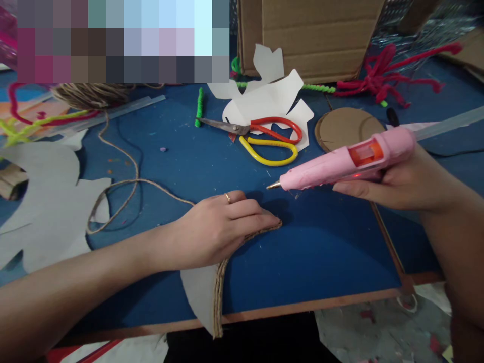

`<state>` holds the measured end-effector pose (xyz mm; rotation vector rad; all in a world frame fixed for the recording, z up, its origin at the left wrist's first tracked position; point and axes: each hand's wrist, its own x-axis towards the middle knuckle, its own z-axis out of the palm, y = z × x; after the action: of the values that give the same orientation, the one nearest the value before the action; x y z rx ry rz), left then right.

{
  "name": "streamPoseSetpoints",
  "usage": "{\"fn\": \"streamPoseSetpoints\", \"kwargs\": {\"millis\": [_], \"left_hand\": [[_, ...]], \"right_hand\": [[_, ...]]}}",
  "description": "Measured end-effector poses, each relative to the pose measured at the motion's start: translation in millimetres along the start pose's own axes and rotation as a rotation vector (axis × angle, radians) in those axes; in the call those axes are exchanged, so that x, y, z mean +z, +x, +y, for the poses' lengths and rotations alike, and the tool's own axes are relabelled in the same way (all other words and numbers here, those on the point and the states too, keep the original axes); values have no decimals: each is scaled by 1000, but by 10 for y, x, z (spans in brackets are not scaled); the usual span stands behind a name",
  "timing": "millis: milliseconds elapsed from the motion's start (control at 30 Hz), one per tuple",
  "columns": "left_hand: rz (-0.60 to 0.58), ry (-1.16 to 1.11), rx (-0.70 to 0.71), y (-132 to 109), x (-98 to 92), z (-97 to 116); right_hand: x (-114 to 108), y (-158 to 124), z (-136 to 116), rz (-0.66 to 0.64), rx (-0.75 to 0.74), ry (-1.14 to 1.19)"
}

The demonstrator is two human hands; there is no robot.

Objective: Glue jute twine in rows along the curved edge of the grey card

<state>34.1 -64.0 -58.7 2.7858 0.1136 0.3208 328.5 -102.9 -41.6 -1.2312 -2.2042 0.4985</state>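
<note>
My left hand [223, 224] lies over a grey cardboard cutout [200, 295], its fingers together and gripping the piece near the pointed tip. Brown twine lines the cutout's edge, and a loose length of twine [130, 151] runs from under the hand in a loop back to a ball. Much of the cutout is hidden by the hand. In my right hand [404, 179] is a pink hot glue gun [321, 166], fingers wrapped round its handle. The gun's metal nozzle points left, above the table and apart from the cutout. A clear glue stick [449, 123] protrudes from its rear.
Scissors [245, 130] with red and yellow handles lie by white paper scraps [260, 103]. Behind stand a cardboard box [313, 38] and a cardboard disc [350, 128]. A twine ball [91, 95], grey cutout [49, 186] and pipe cleaners [381, 75] lie around the blue table [321, 262].
</note>
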Motion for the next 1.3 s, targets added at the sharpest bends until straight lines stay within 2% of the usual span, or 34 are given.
{"fn": "streamPoseSetpoints", "kwargs": {"millis": [267,700,800,967,1067,1300], "left_hand": [[-21,-6,5,-12,2,-8],[-25,31,17,-23,9,2],[17,0,24,-52,12,13],[106,-63,-91,-137,40,20],[84,-101,-114,-147,37,28],[60,-142,-57,-86,3,47]], "right_hand": [[-14,4,-4,-17,11,17],[-31,0,-32,8,-52,59],[-25,0,-30,15,-69,64],[-14,-3,-18,16,-68,60],[-15,-11,-15,10,-54,50],[-27,-13,-20,11,-53,49]]}}
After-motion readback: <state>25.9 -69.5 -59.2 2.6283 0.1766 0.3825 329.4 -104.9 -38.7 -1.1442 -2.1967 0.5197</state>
